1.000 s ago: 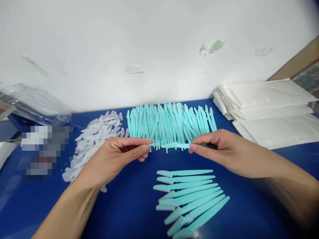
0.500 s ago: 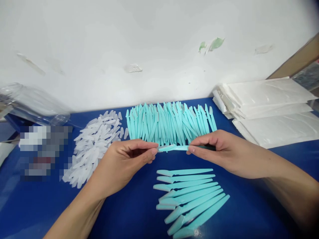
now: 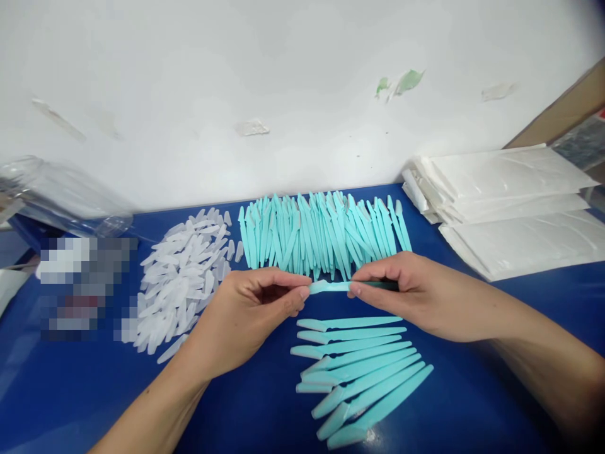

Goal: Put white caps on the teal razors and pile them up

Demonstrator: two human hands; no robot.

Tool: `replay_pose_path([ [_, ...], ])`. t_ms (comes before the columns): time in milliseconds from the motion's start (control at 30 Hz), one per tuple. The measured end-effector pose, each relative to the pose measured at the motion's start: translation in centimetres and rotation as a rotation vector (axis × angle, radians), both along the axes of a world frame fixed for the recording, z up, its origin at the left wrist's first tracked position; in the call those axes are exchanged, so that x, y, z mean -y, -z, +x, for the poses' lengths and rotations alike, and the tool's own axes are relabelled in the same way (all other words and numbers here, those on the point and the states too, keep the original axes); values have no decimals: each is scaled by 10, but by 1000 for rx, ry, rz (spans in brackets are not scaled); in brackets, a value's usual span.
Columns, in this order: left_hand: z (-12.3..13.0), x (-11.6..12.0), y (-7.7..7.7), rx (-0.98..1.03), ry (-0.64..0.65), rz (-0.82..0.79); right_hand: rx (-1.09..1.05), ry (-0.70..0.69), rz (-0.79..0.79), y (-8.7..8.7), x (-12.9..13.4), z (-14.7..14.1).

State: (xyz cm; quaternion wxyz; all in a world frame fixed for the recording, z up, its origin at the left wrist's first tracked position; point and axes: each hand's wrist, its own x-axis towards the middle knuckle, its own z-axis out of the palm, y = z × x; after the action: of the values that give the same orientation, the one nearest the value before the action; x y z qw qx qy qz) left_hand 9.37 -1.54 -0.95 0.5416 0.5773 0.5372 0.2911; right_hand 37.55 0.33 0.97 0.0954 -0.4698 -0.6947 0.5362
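A turquoise eyebrow razor (image 3: 331, 287) is held level between my two hands. My left hand (image 3: 267, 302) pinches its blade end between thumb and fingertips, which hide the tip and any cap there. My right hand (image 3: 401, 290) grips the handle, with the handle's far end running under the fingers. Below them, several turquoise razors with clear-looking caps over their blades (image 3: 368, 353) lie fanned out on the blue table (image 3: 246, 403). Behind my hands is a dense row of similar razors (image 3: 312, 233). Left of my left hand spreads a pile of translucent white blade caps (image 3: 182, 277).
Flat white packets (image 3: 510, 183) are stacked at the back right, near a cardboard edge (image 3: 558, 107). A clear plastic bag (image 3: 66, 195) lies at the back left, with a blurred-out item (image 3: 89, 284) before it. A white wall (image 3: 302, 75) rises behind the table.
My fingertips have come closer together along the razor. My left hand has moved right over its blade end, now covering it, and my right hand has shifted slightly left.
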Motion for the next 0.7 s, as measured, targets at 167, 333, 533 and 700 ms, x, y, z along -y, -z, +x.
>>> replay_pose_path([
  [167, -1, 0, -5, -155, 148, 13, 86, 1, 66, -1, 5, -4],
  [333, 0, 2, -8, -387, 364, 195, 235, -166, 331, 4, 13, -10],
  [533, 4, 3, -5, -492, 422, 351, 285, -162, 391, 7, 15, -15],
  [700, 1, 4, -7, -505, 497, 349, 259, -141, 398, 4, 15, -11],
])
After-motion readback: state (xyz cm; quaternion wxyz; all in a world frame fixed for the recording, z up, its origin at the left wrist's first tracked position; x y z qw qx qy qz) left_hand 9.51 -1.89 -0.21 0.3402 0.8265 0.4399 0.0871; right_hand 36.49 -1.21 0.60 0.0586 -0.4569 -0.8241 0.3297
